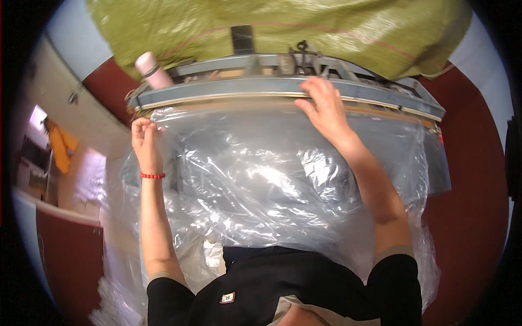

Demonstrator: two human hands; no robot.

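Observation:
A large sheet of clear plastic film (261, 174) lies wrinkled and shiny across the work surface in front of me. At its upper left corner my left hand (145, 138) is closed, with the fingertips pinching the film's edge. A red bead bracelet (153, 176) circles that wrist. My right hand (326, 106) is open, thumb and fingers apart, over the film's far edge. Its fingertips reach up against or just above the long grey metal bar (234, 87) of a bench machine that looks like a bag sealer; whether they touch it I cannot tell.
A pink bottle (153, 70) stands at the machine's left end. Metal fittings and a black clamp-like part (304, 51) sit behind the bar. A yellow-green woven sheet (348, 27) covers the back. More film hangs down at the lower left, near a pale door (81, 87).

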